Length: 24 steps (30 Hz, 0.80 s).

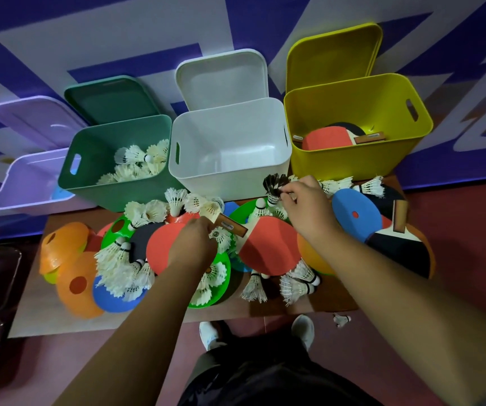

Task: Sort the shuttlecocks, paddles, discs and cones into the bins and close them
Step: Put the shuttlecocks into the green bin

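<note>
Brown desk (332, 300) stands against a purple-and-white wall (45, 48), red floor (470, 244) below. Right hand (309, 206) pinches a dark shuttlecock (275, 184) beside the white bin (230, 177); the left hand (195, 244) grip cannot be told.

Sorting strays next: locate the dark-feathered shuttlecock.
The dark-feathered shuttlecock is right of centre in head view, pinched by the right hand, before the white plastic bin.

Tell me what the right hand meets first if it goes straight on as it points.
Beyond the dark shuttlecock the right hand pinches, probably the front wall of the white bin; depth unclear.
</note>
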Motion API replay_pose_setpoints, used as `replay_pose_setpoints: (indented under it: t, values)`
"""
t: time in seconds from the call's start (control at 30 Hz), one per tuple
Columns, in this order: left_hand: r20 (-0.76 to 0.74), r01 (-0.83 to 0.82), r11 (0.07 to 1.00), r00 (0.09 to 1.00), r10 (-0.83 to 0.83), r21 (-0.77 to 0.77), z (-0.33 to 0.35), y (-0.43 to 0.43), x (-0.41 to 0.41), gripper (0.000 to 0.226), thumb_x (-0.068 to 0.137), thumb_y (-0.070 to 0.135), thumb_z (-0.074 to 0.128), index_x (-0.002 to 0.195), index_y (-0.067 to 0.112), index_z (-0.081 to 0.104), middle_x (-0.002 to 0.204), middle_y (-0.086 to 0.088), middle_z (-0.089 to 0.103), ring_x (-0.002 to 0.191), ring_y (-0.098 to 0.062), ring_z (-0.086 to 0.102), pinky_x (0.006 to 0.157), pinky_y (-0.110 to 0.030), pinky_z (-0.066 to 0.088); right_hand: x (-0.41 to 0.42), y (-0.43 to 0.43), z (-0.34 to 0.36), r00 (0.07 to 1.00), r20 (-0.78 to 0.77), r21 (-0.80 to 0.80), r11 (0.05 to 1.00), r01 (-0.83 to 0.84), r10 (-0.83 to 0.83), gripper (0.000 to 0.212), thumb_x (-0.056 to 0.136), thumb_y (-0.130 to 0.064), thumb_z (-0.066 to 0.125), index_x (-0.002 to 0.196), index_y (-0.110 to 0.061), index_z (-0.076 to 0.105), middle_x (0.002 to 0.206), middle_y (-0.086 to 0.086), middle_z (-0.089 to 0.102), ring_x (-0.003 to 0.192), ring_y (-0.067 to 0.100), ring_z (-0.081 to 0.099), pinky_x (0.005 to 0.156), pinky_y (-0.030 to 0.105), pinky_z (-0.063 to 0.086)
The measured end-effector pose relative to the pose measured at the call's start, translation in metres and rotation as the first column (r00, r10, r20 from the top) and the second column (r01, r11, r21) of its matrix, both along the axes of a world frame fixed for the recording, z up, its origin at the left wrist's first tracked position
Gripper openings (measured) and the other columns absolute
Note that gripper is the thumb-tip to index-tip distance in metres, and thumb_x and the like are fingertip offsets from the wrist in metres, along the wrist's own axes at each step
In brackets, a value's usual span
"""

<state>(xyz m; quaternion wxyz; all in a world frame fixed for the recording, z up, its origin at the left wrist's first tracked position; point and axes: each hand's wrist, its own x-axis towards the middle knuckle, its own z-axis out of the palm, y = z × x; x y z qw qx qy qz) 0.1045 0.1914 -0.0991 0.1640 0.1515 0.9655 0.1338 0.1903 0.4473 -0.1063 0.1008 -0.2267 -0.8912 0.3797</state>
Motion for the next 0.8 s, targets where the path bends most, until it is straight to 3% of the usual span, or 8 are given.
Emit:
replay_pose_setpoints:
  t: [0.17, 0.37, 0.43, 0.53, 0.67, 0.8]
  values:
    - [-0.001, 0.076, 0.991, 0.997, -0.077, -0.114, -0.012, -0.012, 0.010, 0.040, 0.097, 0.024, 0.063, 0.136, 0.030, 0.061, 0.131, -0.004, 0.066, 0.112, -0.028, 0.066, 0.082, -0.040, 0.057, -0.004, -0.017, 0.012, 0.995, -0.095, -0.090, 0.995, 0.032, -0.040, 0.017, 0.104, -0.025, 0.064, 0.114, -0.016, 0.074, 0.114, -0.003, 0.054, 0.093, 0.009, 0.054, 0.080, 0.025, 0.042]
    - [0.066, 0.173, 0.951, 0.985, -0.161, -0.255, -0.025, -0.012, 0.023, 0.057, 0.092, 0.011, 0.059, 0.145, 0.031, 0.052, 0.139, -0.004, 0.052, 0.125, -0.031, 0.054, 0.083, -0.045, 0.055, -0.004, -0.042, 0.011, 0.995, -0.096, -0.105, 0.994, -0.034, 0.024, 0.015, 0.102, -0.025, 0.065, 0.113, -0.019, 0.075, 0.109, -0.005, 0.053, 0.091, 0.008, 0.055, 0.079, 0.028, 0.047]
    - [0.066, 0.164, 0.949, 0.986, -0.151, -0.269, -0.030, -0.013, 0.022, 0.045, 0.095, 0.025, 0.067, 0.138, 0.022, 0.055, 0.137, -0.005, 0.050, 0.124, -0.031, 0.052, 0.082, -0.046, 0.055, -0.003, -0.048, 0.011, 0.996, -0.082, -0.114, 0.992, -0.051, 0.042, 0.016, 0.103, -0.025, 0.065, 0.114, -0.019, 0.075, 0.109, -0.006, 0.054, 0.092, 0.008, 0.055, 0.081, 0.028, 0.049]
    - [0.049, 0.078, 0.975, 0.996, -0.069, -0.208, -0.034, -0.015, 0.017, 0.043, 0.097, 0.047, 0.065, 0.129, 0.017, 0.058, 0.130, -0.007, 0.051, 0.118, -0.031, 0.055, 0.079, -0.045, 0.053, -0.004, -0.054, 0.013, 0.995, -0.072, -0.117, 0.990, -0.073, 0.065, 0.016, 0.102, -0.025, 0.065, 0.114, -0.019, 0.075, 0.110, -0.007, 0.054, 0.090, 0.003, 0.054, 0.081, 0.025, 0.047]
    - [-0.046, -0.001, 0.994, 0.999, -0.004, -0.110, -0.034, -0.017, 0.010, 0.023, 0.104, 0.034, 0.051, 0.105, 0.016, 0.064, 0.111, -0.008, 0.057, 0.095, -0.033, 0.061, 0.069, -0.040, 0.053, -0.009, -0.058, 0.017, 0.996, -0.060, -0.134, 0.988, -0.078, 0.070, 0.016, 0.103, -0.026, 0.065, 0.114, -0.021, 0.075, 0.109, -0.009, 0.054, 0.088, -0.006, 0.053, 0.078, 0.015, 0.043]
    - [-0.101, -0.094, 0.995, 0.990, 0.097, 0.034, -0.022, -0.023, 0.008, 0.028, 0.103, 0.034, 0.046, 0.083, 0.018, 0.056, 0.091, 0.000, 0.051, 0.078, -0.028, 0.057, 0.057, -0.033, 0.043, -0.019, -0.060, 0.022, 0.996, -0.060, -0.149, 0.986, -0.070, 0.061, 0.017, 0.102, -0.027, 0.065, 0.115, -0.022, 0.076, 0.110, -0.009, 0.057, 0.091, -0.003, 0.058, 0.081, 0.015, 0.044]
